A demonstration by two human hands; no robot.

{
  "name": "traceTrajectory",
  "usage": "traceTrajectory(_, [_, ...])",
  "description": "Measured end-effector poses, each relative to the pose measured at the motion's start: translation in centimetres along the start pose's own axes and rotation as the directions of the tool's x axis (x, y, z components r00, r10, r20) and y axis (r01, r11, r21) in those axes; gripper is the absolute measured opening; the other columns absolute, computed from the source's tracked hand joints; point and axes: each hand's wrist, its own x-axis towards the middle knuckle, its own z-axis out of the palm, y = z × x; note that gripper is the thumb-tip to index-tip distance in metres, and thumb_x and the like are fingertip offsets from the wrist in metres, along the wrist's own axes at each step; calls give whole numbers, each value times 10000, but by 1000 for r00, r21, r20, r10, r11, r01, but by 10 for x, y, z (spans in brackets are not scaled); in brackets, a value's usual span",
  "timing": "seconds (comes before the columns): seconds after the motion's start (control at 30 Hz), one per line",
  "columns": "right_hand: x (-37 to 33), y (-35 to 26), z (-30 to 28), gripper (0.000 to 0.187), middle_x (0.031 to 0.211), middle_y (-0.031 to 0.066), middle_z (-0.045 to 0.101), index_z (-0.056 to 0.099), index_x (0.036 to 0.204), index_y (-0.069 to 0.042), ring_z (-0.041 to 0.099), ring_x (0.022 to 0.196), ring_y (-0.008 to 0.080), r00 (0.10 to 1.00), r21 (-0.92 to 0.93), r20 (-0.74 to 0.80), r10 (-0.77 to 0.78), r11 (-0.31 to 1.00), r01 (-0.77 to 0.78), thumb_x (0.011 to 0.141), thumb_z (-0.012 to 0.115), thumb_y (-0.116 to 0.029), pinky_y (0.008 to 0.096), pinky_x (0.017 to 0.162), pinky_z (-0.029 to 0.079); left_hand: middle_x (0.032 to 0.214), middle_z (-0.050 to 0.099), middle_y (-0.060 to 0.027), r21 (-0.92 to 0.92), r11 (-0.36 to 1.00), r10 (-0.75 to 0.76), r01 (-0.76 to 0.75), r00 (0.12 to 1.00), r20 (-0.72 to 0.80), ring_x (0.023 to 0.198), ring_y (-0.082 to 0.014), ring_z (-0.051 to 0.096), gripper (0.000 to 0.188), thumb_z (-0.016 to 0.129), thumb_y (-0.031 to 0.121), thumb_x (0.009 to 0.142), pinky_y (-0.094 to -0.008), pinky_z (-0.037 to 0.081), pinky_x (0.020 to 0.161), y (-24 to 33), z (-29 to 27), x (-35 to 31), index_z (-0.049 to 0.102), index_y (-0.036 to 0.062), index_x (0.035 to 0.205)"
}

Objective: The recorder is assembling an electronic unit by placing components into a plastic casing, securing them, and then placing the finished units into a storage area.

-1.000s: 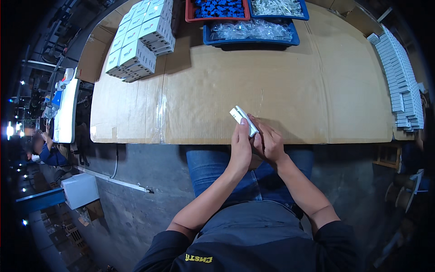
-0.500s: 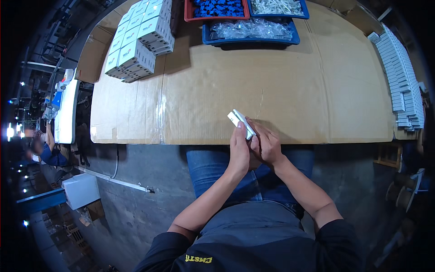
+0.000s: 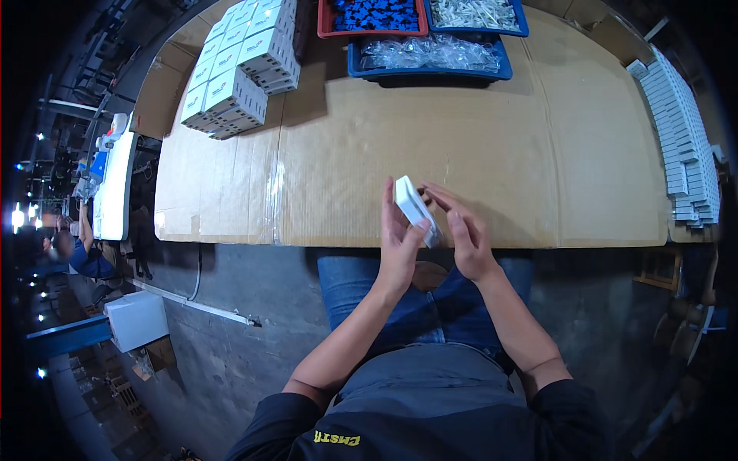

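Above the near edge of the cardboard-covered table, a small flat white box (image 3: 410, 200) stands tilted in my left hand (image 3: 399, 247). My left thumb presses its lower end, while the other fingers stretch along its left side. Just right of the box is my right hand (image 3: 471, 240), fingers stretched and spread, holding nothing that I can see. Its fingertips come close to the box's right side; whether they touch it is unclear. The lower end of the box looks shiny and is partly covered by the thumb.
Stacked white boxes (image 3: 231, 96) stand at the far left of the table (image 3: 430, 138). At the back are a blue tray (image 3: 430, 75) of clear plastic bags, a red tray (image 3: 372, 34) of blue pieces and another blue tray (image 3: 524, 23) of whitish pieces. Many small boxes (image 3: 680, 146) line the right edge.
My right hand has opened and moved right, away from the box. The left hand has turned the box more upright, and its fingers have spread upward.
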Motion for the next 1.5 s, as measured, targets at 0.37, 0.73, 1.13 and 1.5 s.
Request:
traceTrajectory(0.37, [8,-32,-10,520,1320,95,639,550,1456,6,624,1177,167,876,351,94,474,807,-475,1034,688,-264,342,957,560,1660,275,-191,503,714,284,-487,858,427,1541,-349,308,1038,772,359,857,-483,265,1256,19,-15,5,178,71,1658])
traceTrajectory(0.73, [-2,-35,36,535,1530,242,514,556,1452,54,536,1404,369,998,-307,-50,-43,951,26,1014,678,-228,434,1119,470,1445,518,-145,282,931,221,-230,973,64,1348,-231,497,804,327,636,1088,-374,388,1152,17,1,3,234,75,1656])
traceTrajectory(1.13, [-14,-27,42,482,1485,331,522,487,1473,115,643,1254,446,975,-543,2,-220,819,186,1073,516,-153,429,947,597,1450,516,-175,229,900,332,-371,923,192,1365,-243,490,786,364,559,1109,-378,351,1176,13,0,-2,231,-8,1636])
traceTrajectory(1.5, [-14,-27,37,477,1482,324,530,513,1454,110,643,1255,445,963,-521,-7,-268,824,225,1066,530,-167,432,956,590,1528,437,-211,223,921,284,-319,943,176,1423,-289,436,890,370,652,1068,-420,317,1204,12,3,-8,214,-20,1630])
